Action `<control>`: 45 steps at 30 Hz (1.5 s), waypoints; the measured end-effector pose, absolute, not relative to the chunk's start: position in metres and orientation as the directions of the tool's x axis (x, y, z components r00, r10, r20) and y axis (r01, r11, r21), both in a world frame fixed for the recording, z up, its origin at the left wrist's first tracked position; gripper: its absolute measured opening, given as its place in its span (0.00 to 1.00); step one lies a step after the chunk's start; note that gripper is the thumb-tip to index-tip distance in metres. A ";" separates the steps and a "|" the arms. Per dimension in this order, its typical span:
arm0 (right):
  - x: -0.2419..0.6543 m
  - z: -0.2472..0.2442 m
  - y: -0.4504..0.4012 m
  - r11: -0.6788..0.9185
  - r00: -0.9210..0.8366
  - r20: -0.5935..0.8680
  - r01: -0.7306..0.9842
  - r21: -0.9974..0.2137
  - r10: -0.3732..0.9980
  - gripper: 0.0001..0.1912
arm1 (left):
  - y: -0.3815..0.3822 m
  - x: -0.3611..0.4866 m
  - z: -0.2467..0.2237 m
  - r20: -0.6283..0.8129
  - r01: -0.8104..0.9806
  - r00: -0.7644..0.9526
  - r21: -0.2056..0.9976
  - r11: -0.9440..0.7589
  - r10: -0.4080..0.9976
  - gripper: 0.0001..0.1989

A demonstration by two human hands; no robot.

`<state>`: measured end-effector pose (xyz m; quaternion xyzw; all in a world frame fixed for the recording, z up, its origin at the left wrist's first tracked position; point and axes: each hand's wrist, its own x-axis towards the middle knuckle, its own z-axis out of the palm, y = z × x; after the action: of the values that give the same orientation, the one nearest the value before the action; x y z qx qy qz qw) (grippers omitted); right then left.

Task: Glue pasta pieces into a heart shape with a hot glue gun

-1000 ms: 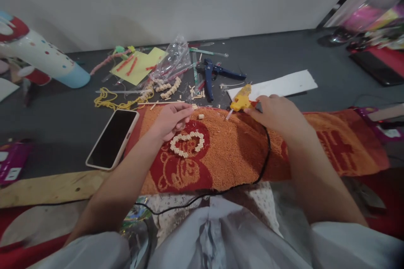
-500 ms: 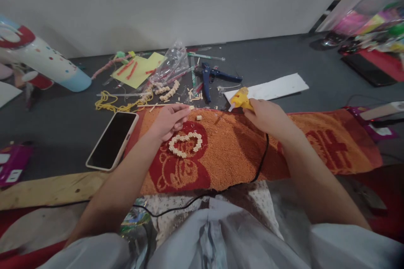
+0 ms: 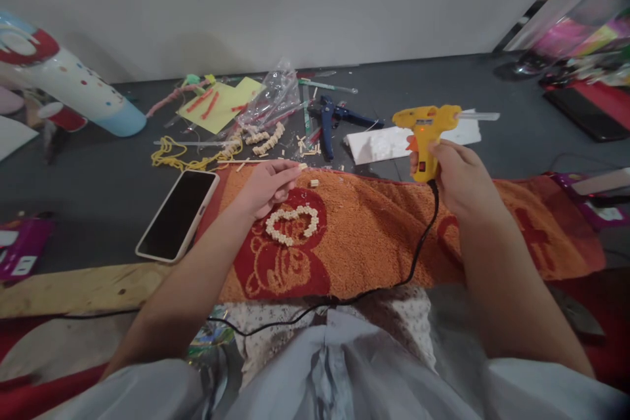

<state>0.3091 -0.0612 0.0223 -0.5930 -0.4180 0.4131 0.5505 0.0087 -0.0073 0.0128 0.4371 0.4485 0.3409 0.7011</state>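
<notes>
A yellow hot glue gun is raised in my right hand, its nozzle toward the left and a clear glue stick jutting from its back. My left hand pinches a small pale wooden piece between thumb and fingertips above the towel's far edge. Just right of those fingers, another small wooden piece lies on the orange towel. Nearer to me rests a heart-shaped outline of small wooden pieces, open in its middle.
A phone lies left of the towel. Behind it are yellow string, yellow paper, clear plastic, blue pliers and a white strip. The glue gun's black cord crosses the towel. A tumbler stands far left.
My right hand has lifted the glue gun up and to the right, turning it from nozzle-down to level. My left hand stays nearly where it was, still pinching the small wooden piece.
</notes>
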 end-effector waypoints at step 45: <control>0.247 0.019 -0.041 -0.102 -0.382 -0.095 0.000 -0.995 0.919 0.24 | -0.007 0.006 0.021 -0.316 -0.224 0.343 0.887 0.404 0.884 0.18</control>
<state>0.2472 -0.0413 0.0188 -0.4127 -0.5570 0.6171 0.3723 0.0058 -0.0066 0.0214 0.3882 0.4253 0.3839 0.7218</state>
